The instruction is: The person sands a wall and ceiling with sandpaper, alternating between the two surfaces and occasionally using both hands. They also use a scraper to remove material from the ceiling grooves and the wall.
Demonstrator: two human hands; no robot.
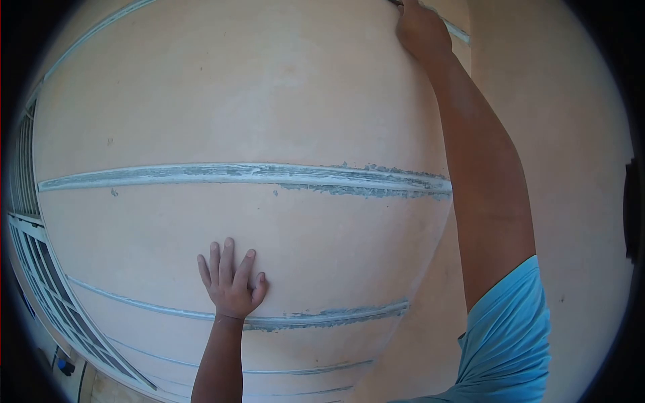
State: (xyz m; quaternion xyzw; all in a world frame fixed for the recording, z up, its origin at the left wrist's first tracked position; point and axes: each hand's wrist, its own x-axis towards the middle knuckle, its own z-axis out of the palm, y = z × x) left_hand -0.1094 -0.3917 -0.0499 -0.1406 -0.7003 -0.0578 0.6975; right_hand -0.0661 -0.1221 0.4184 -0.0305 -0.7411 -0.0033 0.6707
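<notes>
My left hand point(233, 282) lies against the pinkish wall point(168, 235), fingers spread, between two whitish-grey horizontal strips. The upper strip point(235, 174) crosses the wall above it, with rough grey patches along its right part. The lower strip point(322, 318) passes just behind my left wrist. My right hand point(423, 28) is raised to the top edge of the view, its fingers closed around a thin dark tool point(396, 3), mostly out of frame. Beside that hand, another pale strip point(457, 31) runs toward the corner.
A barred window or grille point(64, 295) stands at the left. More thin strips point(302, 371) run low on the wall. The adjoining wall point(564, 168) fills the right side. A small blue object point(66, 367) is at the lower left.
</notes>
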